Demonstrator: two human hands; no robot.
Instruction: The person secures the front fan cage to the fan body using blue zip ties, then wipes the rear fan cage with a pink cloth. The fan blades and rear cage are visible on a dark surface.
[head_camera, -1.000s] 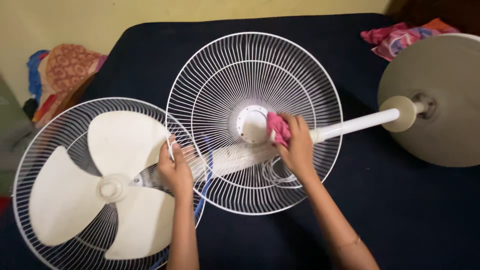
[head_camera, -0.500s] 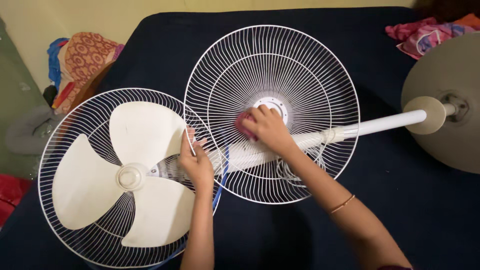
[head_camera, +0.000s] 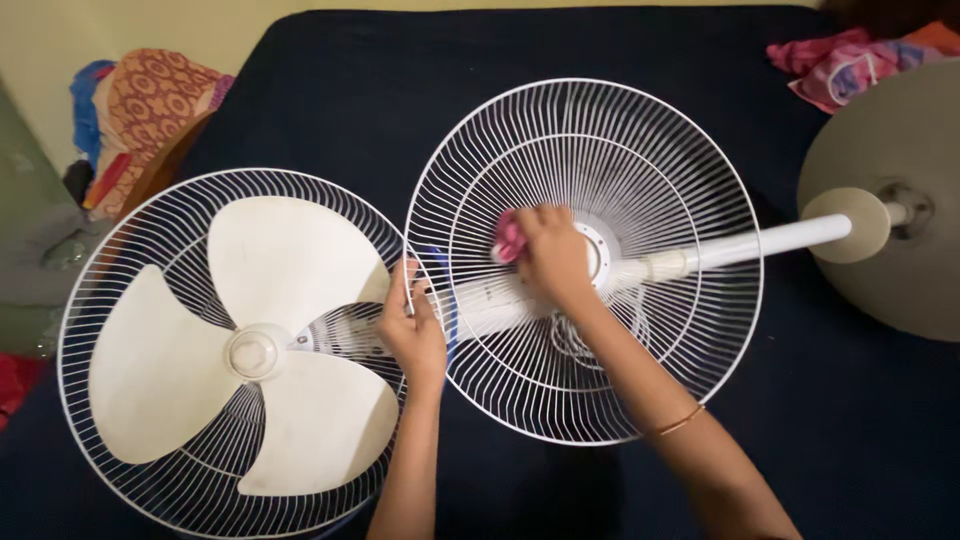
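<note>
Both hands work on the loose grille (head_camera: 585, 262): the left hand (head_camera: 415, 335) is closed around its left rim, steadying it, and the right hand (head_camera: 553, 255) is closed on a pink cloth (head_camera: 510, 240), pressing it against the wires just left of the grille's hub.

Largest is the dark blue bed (head_camera: 420, 90), which carries everything. On its left lies the fan head: the rear grille (head_camera: 130, 250) with three cream blades (head_camera: 270, 260) inside it, face up. Right of it, overlapping its edge, the loose grille sits tilted over the white pole (head_camera: 770, 243), which runs to the right to the round grey base (head_camera: 890, 140) at the right edge. A coil of white cord (head_camera: 575, 345) shows through the wires under the loose grille. More cloth (head_camera: 845, 60) lies at the far right corner of the bed, and a heap of patterned fabric (head_camera: 140, 100) sits off the bed at far left. A thin bangle (head_camera: 680, 420) circles the right wrist.

As a judgement, the wiping looks under way: the cloth is near the middle of the loose grille, its outer rings are not being touched, and the blades and rear grille lie apart from the cloth. How clean any part is I cannot tell from this view.
</note>
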